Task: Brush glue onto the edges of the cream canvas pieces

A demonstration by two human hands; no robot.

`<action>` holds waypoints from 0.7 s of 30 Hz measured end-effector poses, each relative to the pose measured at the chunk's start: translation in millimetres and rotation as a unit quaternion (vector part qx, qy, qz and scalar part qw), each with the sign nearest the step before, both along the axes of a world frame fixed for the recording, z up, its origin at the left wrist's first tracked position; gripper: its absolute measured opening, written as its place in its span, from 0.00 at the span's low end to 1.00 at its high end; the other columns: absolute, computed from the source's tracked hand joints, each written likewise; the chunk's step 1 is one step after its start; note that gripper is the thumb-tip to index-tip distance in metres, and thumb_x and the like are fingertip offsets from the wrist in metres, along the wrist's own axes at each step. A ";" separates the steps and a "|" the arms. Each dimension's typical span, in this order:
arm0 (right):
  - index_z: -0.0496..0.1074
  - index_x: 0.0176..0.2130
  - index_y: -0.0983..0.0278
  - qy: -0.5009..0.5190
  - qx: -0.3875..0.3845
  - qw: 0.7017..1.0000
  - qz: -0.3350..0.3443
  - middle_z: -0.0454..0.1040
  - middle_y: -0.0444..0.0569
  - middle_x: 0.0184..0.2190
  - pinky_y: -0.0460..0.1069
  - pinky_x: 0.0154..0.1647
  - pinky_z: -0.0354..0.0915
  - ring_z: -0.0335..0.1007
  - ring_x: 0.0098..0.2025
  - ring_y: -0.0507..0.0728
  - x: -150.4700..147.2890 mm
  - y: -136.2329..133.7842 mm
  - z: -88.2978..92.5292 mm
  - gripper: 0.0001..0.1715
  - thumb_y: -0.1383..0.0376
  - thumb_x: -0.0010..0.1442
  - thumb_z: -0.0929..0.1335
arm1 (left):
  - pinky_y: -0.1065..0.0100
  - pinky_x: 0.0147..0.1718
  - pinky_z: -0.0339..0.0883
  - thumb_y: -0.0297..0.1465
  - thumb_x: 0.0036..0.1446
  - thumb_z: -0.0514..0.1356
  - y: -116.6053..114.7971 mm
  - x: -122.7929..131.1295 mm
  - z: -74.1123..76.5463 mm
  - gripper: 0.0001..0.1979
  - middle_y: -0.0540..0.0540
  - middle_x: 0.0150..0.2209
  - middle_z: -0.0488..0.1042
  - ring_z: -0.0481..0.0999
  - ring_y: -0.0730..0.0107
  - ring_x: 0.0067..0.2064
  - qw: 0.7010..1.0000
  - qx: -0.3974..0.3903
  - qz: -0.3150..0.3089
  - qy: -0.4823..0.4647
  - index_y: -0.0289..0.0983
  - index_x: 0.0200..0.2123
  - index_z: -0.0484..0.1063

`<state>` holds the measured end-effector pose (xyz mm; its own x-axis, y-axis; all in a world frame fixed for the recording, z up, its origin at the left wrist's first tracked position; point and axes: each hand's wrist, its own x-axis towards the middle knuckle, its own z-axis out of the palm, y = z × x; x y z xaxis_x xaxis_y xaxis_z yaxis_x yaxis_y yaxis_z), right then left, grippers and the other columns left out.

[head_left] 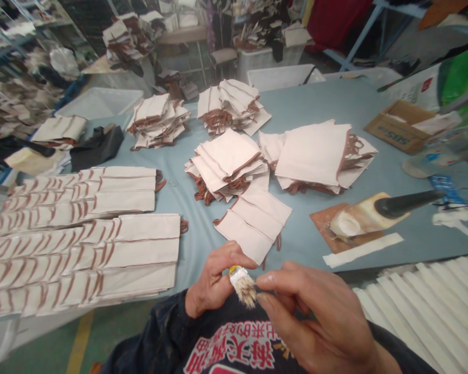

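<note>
A brush (242,285) with pale, clumped bristles and a white-smeared, yellow-marked ferrule is gripped in my left hand (214,278), bristles pointing towards me. My right hand (315,311) is beside the bristle tips. Its thumb and index fingertip are slightly apart, and the other fingers curl inward. Whether those tips touch the bristles I cannot tell. Just beyond my hands lies a single cream fabric piece (255,221) with seams and brown edging. A container of white paste (347,223) with a black handle rests on a brown board (323,228) to the right.
Stacks of cream pieces (312,156) stand across the blue-grey table (315,98). Overlapping rows (136,234) cover its left side. On the right are a cardboard box (398,127), a clear bottle (432,156) and a white strip (362,249). White bins (284,77) stand behind the table.
</note>
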<state>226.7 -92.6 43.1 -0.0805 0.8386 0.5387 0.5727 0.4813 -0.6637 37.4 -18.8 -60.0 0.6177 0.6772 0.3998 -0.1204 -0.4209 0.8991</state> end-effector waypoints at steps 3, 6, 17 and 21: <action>0.71 0.43 0.62 -0.008 -0.007 1.000 0.017 0.67 0.35 0.21 0.43 0.23 0.59 0.61 0.19 0.46 3.3 1.5 0.1 0.04 0.68 0.75 0.66 | 0.63 0.35 0.62 0.43 0.76 0.53 1.9 0.9 1.0 0.20 0.48 0.27 0.71 0.70 0.65 0.31 1.000 0.019 -0.002 0.008 0.38 0.43 0.80; 0.72 0.44 0.62 -0.016 -0.012 0.999 0.033 0.68 0.35 0.22 0.44 0.24 0.59 0.62 0.20 0.46 5.7 2.7 1.3 0.04 0.69 0.74 0.66 | 0.63 0.35 0.61 0.40 0.76 0.53 3.5 2.0 2.0 0.17 0.48 0.28 0.71 0.69 0.65 0.31 1.000 0.029 -0.006 0.011 0.38 0.45 0.80; 0.75 0.40 0.60 0.042 -0.088 0.992 -0.085 0.71 0.36 0.21 0.42 0.23 0.63 0.64 0.19 0.48 22.0 6.5 -27.7 0.06 0.70 0.68 0.68 | 0.65 0.34 0.62 0.49 0.69 0.59 -9.1 4.2 -2.9 0.23 0.48 0.30 0.70 0.66 0.67 0.32 0.959 -0.266 0.058 0.072 0.34 0.44 0.82; 0.75 0.32 0.61 0.114 -0.232 0.964 -0.061 0.76 0.41 0.23 0.44 0.24 0.65 0.69 0.22 0.51 13.1 1.9 -71.7 0.14 0.61 0.69 0.67 | 0.64 0.38 0.69 0.54 0.70 0.56 -17.0 16.0 2.5 0.29 0.47 0.32 0.71 0.70 0.64 0.36 0.947 -0.307 0.088 0.044 0.34 0.48 0.80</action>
